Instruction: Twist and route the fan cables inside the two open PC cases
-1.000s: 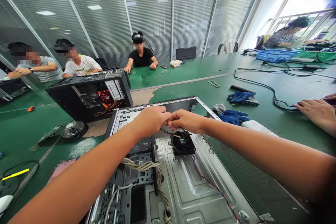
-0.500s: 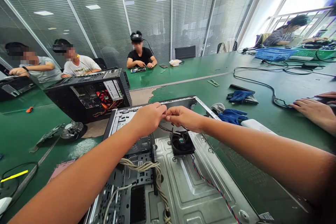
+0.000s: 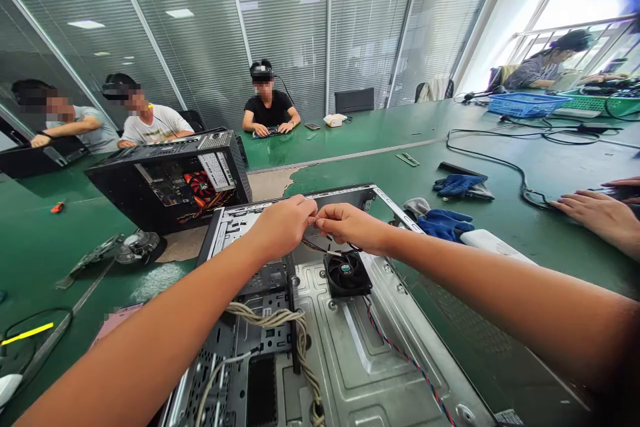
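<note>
My left hand (image 3: 287, 227) and my right hand (image 3: 345, 223) meet fingertip to fingertip over the far end of an open computer case (image 3: 360, 347) lying on its side. Both are closed in a pinch on thin dark wires (image 3: 313, 245), which hang just below the fingers; the pinched ends are hidden. Beneath my right hand, a black case fan (image 3: 347, 273) rests on the bare metal panel. From it a twisted red, blue and black fan lead (image 3: 395, 345) runs toward me. Twisted beige cables (image 3: 300, 333) lie across the drive cage on the left.
Beyond my left arm stands a black computer tower (image 3: 170, 180) with a red fan. Metal parts (image 3: 137, 247) lie left of the case. To the right are blue gloves (image 3: 445, 221), a white object (image 3: 493, 243) and another person's hand (image 3: 595, 213). Several co-workers sit around the green table (image 3: 350, 167).
My hands keep practically the same pinch and position. At far left, a co-worker's arms and black case have shifted; the co-worker across the table has moved both hands over a board.
</note>
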`<state>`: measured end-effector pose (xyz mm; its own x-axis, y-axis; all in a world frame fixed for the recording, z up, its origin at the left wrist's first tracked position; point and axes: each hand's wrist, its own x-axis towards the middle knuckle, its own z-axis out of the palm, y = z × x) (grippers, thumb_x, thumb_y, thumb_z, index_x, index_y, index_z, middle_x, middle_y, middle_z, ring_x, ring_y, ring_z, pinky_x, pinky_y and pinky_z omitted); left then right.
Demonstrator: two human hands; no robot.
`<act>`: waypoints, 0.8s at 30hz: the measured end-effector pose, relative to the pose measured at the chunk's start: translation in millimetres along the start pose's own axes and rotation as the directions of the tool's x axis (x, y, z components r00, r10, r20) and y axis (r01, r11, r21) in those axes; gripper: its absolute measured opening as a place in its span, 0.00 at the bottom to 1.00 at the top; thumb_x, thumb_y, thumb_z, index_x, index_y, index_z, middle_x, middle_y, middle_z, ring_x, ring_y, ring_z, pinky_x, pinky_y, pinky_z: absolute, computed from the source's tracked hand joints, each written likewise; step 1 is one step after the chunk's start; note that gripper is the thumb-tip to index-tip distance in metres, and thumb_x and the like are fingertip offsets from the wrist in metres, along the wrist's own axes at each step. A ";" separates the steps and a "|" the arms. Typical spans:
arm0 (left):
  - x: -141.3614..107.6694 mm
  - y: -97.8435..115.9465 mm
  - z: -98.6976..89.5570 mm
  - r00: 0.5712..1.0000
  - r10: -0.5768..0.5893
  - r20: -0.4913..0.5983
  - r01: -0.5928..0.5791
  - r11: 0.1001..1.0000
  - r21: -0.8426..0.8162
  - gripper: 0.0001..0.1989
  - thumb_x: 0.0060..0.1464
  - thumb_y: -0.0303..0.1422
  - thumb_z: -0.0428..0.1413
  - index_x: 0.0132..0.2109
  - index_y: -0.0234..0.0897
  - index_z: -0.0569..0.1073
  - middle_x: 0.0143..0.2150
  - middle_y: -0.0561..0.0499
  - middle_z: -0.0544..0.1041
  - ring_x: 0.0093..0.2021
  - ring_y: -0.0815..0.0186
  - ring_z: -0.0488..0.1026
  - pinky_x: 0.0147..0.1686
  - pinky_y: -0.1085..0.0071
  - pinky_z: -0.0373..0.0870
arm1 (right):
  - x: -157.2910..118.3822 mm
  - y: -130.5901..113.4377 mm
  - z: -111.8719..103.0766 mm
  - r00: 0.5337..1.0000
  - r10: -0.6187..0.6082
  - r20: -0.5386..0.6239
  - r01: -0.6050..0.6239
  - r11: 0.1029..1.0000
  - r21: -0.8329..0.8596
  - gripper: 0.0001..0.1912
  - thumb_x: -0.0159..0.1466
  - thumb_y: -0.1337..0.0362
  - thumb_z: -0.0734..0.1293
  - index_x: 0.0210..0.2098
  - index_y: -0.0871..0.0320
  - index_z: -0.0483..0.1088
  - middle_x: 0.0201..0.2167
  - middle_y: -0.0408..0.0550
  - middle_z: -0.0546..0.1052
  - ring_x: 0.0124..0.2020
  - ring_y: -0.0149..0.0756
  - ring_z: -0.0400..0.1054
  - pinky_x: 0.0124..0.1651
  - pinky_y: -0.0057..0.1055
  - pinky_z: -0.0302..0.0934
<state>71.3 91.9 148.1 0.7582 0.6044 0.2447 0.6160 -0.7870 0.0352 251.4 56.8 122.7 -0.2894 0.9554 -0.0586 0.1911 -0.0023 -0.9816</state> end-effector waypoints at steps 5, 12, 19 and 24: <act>0.3 -2.3 0.0 1.000 -0.003 -0.012 0.003 1.000 -0.024 0.06 0.61 0.31 0.47 0.40 0.38 0.68 0.39 0.49 0.72 0.36 0.64 0.70 0.34 0.69 0.62 | 0.1 -3.5 0.1 0.999 0.050 -0.004 -0.050 0.995 0.091 0.14 0.62 0.60 0.61 0.22 0.59 0.62 0.19 0.39 0.61 0.17 0.23 0.44 0.21 0.27 0.37; 0.1 -0.4 -2.3 1.000 -0.012 0.012 0.013 0.999 -0.039 0.10 0.63 0.32 0.44 0.39 0.38 0.69 0.38 0.49 0.73 0.37 0.63 0.71 0.36 0.68 0.63 | 2.0 4.4 -2.5 0.999 0.008 0.033 -0.007 1.000 -0.011 0.10 0.61 0.59 0.63 0.27 0.59 0.66 0.21 0.39 0.63 0.17 0.24 0.46 0.21 0.28 0.37; -0.6 -2.3 0.5 1.000 0.002 -0.014 -0.003 0.997 -0.078 0.08 0.62 0.33 0.45 0.40 0.38 0.69 0.39 0.48 0.72 0.36 0.63 0.70 0.36 0.68 0.63 | -0.6 0.2 -1.6 1.000 -0.021 -0.019 0.018 0.993 -0.120 0.08 0.59 0.61 0.64 0.25 0.58 0.66 0.19 0.38 0.62 0.20 0.27 0.50 0.24 0.29 0.45; -0.3 -4.1 1.6 1.000 0.019 -0.025 -0.021 0.995 -0.096 0.07 0.62 0.32 0.47 0.40 0.38 0.69 0.39 0.48 0.72 0.36 0.64 0.69 0.36 0.69 0.63 | 0.5 1.9 -1.9 0.999 -0.041 -0.021 0.037 0.988 -0.153 0.08 0.58 0.60 0.64 0.26 0.57 0.65 0.22 0.40 0.65 0.21 0.28 0.53 0.25 0.29 0.47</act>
<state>68.9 95.2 146.4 0.7639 0.5864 0.2692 0.5768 -0.8077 0.1226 253.4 57.8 121.2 -0.2774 0.9606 -0.0146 0.3216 0.0785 -0.9436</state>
